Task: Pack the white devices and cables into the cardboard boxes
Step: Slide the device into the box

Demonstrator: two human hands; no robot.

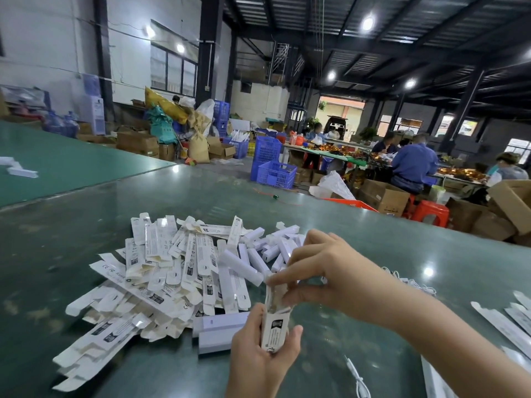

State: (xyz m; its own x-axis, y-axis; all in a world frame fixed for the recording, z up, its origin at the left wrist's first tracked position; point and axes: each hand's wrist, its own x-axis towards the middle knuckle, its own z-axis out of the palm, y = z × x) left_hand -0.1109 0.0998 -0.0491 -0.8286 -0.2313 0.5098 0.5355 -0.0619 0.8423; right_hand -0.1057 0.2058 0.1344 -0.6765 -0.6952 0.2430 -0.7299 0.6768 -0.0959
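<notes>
Heap of flat cartons on table, left of both hands. Assembled boxes at heap's far right. Cable near edge, right of left hand. More cartons far right.

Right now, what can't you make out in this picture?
- Head view: contents of the small box, hidden by its walls and the right hand.
- Print on the flat boxes: too small.
- White cable: cut off by the bottom edge.
- Left hand grips the box.

blue crates: stacked on the floor beyond the counter
red stool: beside brown cartons
seated workers: at a far table
</notes>
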